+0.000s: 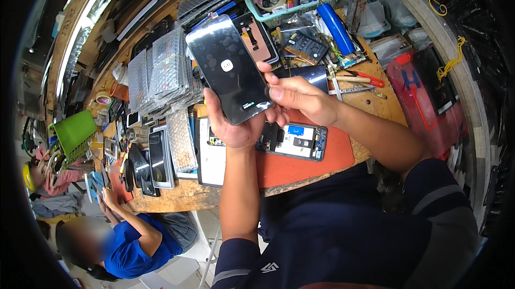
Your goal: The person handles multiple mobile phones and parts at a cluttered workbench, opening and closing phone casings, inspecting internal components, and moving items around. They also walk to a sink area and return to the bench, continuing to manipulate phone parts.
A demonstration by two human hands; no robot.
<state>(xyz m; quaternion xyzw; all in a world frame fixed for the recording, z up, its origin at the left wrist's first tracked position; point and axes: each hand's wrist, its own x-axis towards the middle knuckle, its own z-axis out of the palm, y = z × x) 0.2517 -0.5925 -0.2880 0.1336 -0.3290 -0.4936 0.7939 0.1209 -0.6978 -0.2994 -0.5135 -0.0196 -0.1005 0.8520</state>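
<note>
A dark phone screen (230,82) is lit with a small white logo and tilted up over the bench. My left hand (238,132) holds its lower end from beneath, with the thumb along the left edge. At the right edge, my right hand (311,101) has its thumb and fingers closed on the screen's lower right side. Below, an opened phone (300,141) with its battery and inner parts bare lies on an orange mat (316,165). Whether a cable joins it to the screen is hidden behind my left hand.
Bubble-wrapped packs (163,69) are stacked at the left. A teal basket (295,13) of tapes and tools stands at the back, beside a blue cylinder (335,29). Pliers (370,79) lie at the right. Another person in blue (145,243) works at the lower left.
</note>
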